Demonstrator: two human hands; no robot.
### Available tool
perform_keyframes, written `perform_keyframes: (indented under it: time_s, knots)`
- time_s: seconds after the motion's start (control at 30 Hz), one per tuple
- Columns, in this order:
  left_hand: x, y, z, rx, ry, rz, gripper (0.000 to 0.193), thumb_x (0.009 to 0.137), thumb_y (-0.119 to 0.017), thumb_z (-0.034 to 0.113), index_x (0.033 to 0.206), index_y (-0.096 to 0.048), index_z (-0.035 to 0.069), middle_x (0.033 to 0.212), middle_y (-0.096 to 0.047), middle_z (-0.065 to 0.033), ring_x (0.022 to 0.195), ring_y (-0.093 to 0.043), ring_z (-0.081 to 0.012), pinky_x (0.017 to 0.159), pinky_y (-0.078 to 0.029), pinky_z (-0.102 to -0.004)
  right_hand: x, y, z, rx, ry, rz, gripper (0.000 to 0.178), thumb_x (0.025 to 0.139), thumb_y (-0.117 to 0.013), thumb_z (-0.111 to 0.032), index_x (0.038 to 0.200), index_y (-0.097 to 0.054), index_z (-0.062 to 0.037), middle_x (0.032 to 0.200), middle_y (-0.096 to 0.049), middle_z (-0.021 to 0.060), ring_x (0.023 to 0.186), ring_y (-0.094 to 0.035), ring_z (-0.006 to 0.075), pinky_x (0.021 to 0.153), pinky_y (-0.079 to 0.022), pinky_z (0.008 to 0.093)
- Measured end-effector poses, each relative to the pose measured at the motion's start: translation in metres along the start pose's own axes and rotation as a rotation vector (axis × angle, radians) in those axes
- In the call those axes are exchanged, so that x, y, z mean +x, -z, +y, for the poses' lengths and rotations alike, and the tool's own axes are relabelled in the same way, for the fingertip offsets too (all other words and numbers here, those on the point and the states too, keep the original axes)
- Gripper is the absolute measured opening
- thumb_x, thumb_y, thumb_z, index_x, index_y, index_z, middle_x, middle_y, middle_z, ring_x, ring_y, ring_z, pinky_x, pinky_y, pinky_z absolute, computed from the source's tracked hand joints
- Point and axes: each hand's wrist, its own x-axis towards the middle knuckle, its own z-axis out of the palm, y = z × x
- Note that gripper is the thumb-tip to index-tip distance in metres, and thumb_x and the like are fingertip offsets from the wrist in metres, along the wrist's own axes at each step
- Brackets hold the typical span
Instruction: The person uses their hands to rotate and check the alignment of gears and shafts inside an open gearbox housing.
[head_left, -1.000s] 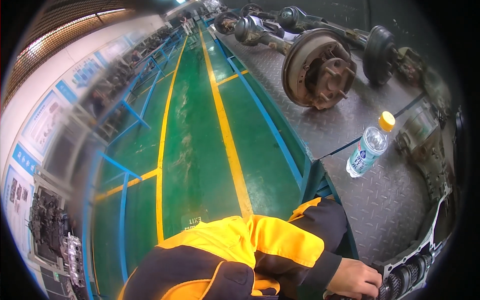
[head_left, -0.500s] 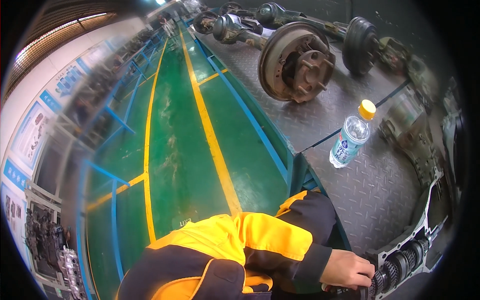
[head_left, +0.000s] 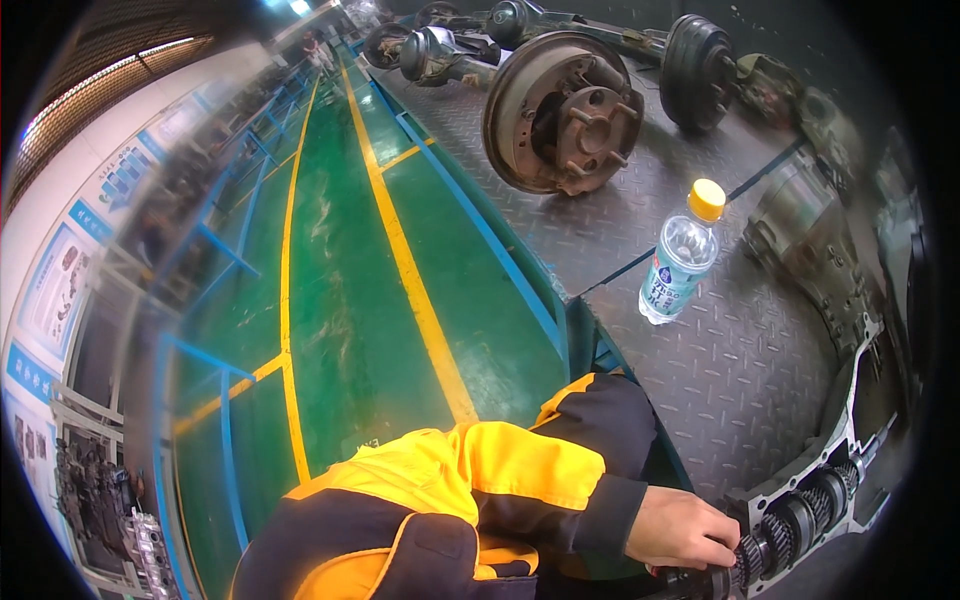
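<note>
My left hand (head_left: 684,529), in a black cuff with a yellow and black sleeve, reaches in at the lower right. Its fingers are curled down over the near end of a gear shaft (head_left: 775,540). The fingertips and whatever lies under the palm are partly hidden. Dark toothed gears line the shaft, which sits in an open metal gearbox housing (head_left: 850,425) with a pale, bolt-holed rim. My right hand is outside the picture.
A clear bottle (head_left: 680,255) with a yellow cap stands on the tread-plate bench (head_left: 720,390). Behind it lie axles with a rusty brake drum (head_left: 565,115) and a dark drum (head_left: 697,72). Left of the bench runs a green floor (head_left: 350,300) with yellow lines and blue rails (head_left: 228,440).
The whole scene has shifted slightly left and up in the picture. My left hand stays at the same end of the gear shaft, its fingers still curled.
</note>
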Motion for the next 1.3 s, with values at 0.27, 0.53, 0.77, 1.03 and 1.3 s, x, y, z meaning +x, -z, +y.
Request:
perform_keyframes:
  time_s: [0.27,0.53,0.77,1.03,1.3]
  knots:
    - [0.001,0.001,0.004,-0.005,0.048,-0.012,0.021,0.094,-0.059,0.008,0.113,-0.063,0.001,0.109,-0.059,-0.0168,0.095,-0.063,-0.0333,0.078,-0.054,-0.0377,0.005,0.0,-0.001,-0.002,0.055,0.005,0.038,0.101,-0.061,-0.029,0.111,-0.062,0.0075,0.102,-0.065,0.0193,0.091,-0.061,0.0306,0.087,-0.049,0.0392]
    - [0.0,-0.007,-0.006,0.061,-0.014,0.033,0.025,0.088,-0.065,0.003,0.114,-0.063,0.001,0.11,-0.061,-0.0174,0.099,-0.063,-0.0328,0.078,-0.056,-0.0374,0.005,0.0,0.004,-0.016,0.046,0.025,0.039,0.101,-0.061,-0.031,0.112,-0.062,0.0068,0.103,-0.066,0.0178,0.093,-0.061,0.028,0.088,-0.049,0.0382]
    - [-0.001,-0.018,-0.01,0.092,0.007,0.098,0.026,0.087,-0.065,0.001,0.113,-0.065,0.002,0.108,-0.062,-0.0171,0.099,-0.063,-0.0312,0.078,-0.057,-0.0361,0.006,-0.004,0.006,-0.011,-0.004,0.07,0.039,0.101,-0.061,-0.03,0.116,-0.062,0.0061,0.108,-0.067,0.0173,0.097,-0.062,0.0269,0.09,-0.049,0.0375]
    - [0.001,-0.015,-0.007,0.097,0.026,0.132,0.023,0.089,-0.064,0.002,0.112,-0.065,0.002,0.107,-0.062,-0.0156,0.098,-0.064,-0.0308,0.077,-0.057,-0.0359,0.004,-0.007,0.007,0.012,-0.03,0.099,0.039,0.1,-0.062,-0.03,0.116,-0.063,0.005,0.107,-0.067,0.0167,0.097,-0.062,0.0268,0.089,-0.05,0.0379]
    - [-0.001,-0.012,-0.007,0.069,0.051,0.105,0.022,0.091,-0.064,0.005,0.112,-0.065,0.003,0.107,-0.062,-0.0162,0.095,-0.065,-0.0321,0.077,-0.056,-0.0359,0.005,-0.009,0.002,0.046,-0.05,0.111,0.039,0.099,-0.064,-0.031,0.116,-0.064,0.0038,0.107,-0.067,0.0168,0.096,-0.063,0.0268,0.087,-0.051,0.0371]
